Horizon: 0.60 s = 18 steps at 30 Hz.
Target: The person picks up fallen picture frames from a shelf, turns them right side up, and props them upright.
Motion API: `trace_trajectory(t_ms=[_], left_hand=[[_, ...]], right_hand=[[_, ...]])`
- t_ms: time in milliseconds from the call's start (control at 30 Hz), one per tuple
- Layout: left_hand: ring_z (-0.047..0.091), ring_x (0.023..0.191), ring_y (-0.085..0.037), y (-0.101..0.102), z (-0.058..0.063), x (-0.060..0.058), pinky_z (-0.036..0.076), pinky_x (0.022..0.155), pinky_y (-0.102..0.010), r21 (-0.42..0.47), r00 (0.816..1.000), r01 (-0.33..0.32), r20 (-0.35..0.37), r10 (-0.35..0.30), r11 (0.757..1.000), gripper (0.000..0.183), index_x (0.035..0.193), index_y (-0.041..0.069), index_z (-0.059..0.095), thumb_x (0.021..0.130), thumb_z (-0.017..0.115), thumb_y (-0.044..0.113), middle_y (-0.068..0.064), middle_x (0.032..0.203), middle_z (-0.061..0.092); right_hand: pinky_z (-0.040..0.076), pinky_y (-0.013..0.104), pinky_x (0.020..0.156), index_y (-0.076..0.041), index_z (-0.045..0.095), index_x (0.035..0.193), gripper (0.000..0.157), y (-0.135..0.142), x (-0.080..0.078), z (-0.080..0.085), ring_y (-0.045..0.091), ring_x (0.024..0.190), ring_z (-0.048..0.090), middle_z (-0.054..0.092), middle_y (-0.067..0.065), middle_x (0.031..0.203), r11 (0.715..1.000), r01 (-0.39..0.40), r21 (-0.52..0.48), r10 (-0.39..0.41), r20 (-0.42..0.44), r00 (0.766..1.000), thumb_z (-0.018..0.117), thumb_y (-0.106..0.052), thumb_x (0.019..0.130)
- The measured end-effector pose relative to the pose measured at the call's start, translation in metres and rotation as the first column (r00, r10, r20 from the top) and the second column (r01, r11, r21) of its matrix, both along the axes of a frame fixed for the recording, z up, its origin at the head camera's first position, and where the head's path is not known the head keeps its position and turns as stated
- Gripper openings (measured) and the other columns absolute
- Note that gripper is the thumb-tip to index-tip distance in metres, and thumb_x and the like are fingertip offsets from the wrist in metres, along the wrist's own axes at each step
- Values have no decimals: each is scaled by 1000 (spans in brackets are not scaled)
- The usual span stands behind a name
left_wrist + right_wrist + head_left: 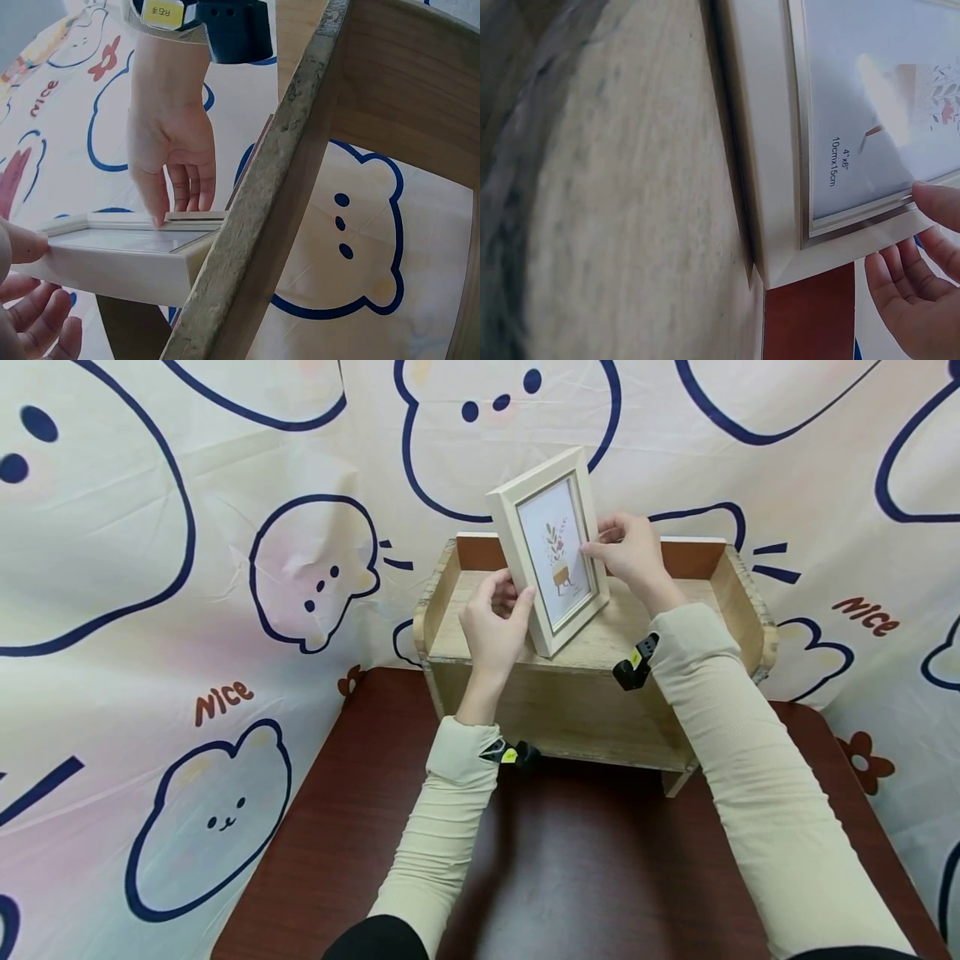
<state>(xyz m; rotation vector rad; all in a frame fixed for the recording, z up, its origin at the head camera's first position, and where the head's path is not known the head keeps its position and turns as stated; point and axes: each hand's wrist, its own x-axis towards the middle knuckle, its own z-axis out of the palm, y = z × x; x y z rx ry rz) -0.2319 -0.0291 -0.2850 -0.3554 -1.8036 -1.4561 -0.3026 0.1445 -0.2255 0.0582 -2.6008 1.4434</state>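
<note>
A cream picture frame (551, 552) stands upright, turned at an angle, over the top board of a small wooden shelf (480, 647). Behind its glass is a print of a potted plant, and "4"x6" 10cmx15cm" can be read in the right wrist view. My left hand (495, 627) pinches the frame's left side, thumb in front and fingers behind. On the opposite side, my right hand (630, 556) grips the edge with its thumb (939, 204) on the front and its fingers curled behind. The frame's lower edge (769, 225) lies right at the wooden board.
The shelf has raised side panels (746, 602) and a reddish-brown back strip (480, 553). It stands at the far end of a dark red-brown table (600, 868). A cloth (315, 460) printed with cartoon bears hangs behind and at both sides.
</note>
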Motion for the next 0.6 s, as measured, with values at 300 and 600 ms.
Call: trace_trajectory(t_ms=[300,600], left_hand=[[59,66,-22,-2,1,-4,46,58,-20,-28,999,-2,35,3,1000,24,101,-8,63,80,67,3,-17,77,63],[60,67,-23,-6,5,-8,47,59,-19,-65,998,15,65,-11,998,24,102,-8,63,80,67,3,-17,78,65]], right_hand=[[46,21,66,-3,55,118,39,5,4,-3,8,85,47,52,-2,92,999,42,6,-41,-21,999,65,-20,85],[41,22,74,-4,53,122,43,8,8,-7,13,93,47,53,1,98,996,87,34,-86,-33,996,65,-23,85]])
